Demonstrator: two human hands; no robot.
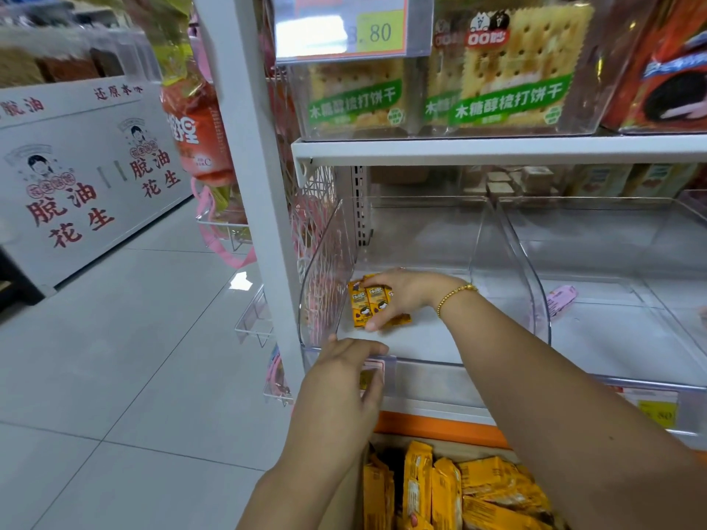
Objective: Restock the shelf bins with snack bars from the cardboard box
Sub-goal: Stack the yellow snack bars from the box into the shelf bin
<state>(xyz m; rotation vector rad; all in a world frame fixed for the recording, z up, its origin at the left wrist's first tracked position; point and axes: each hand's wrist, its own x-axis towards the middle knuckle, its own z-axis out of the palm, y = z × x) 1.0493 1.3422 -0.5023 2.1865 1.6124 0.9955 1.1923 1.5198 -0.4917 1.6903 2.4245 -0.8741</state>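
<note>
Snack bars (373, 304) in yellow wrappers, flat on the floor of the left clear bin (325, 269), close by its left wall and about midway between near lip and far wall. Packed side by side in a short row, printed faces up. Long axes running near to far, with the near ends leaning a little to the right.

Right hand (401, 296) reaching in from the right and laid over the row. Fingers curled over the far ends, thumb against the near ends, pinching the bars lengthwise. Gold bracelet (457, 294) on that wrist.

Left hand (344, 376) nearer, outside the bin at its front lip, just near and left of the bars and apart from them. Thumb up by the bin's near left corner, forefinger along the top of the lip, other fingers bent down over the label holder. Cannot tell whether gripping the lip or only resting against it.

Cardboard box (451, 449) below the shelf at the near edge, beneath both forearms. Crowded with spare bars (478, 487) in the same yellow, some on end, some jumbled.

To the right, a second bin (612, 262) with one pink packet (560, 300) on its floor. On the shelf above, cracker packs (512, 70) with green bands. Far left, across the tiled floor (134, 338), a white display (84, 185) with red characters.
</note>
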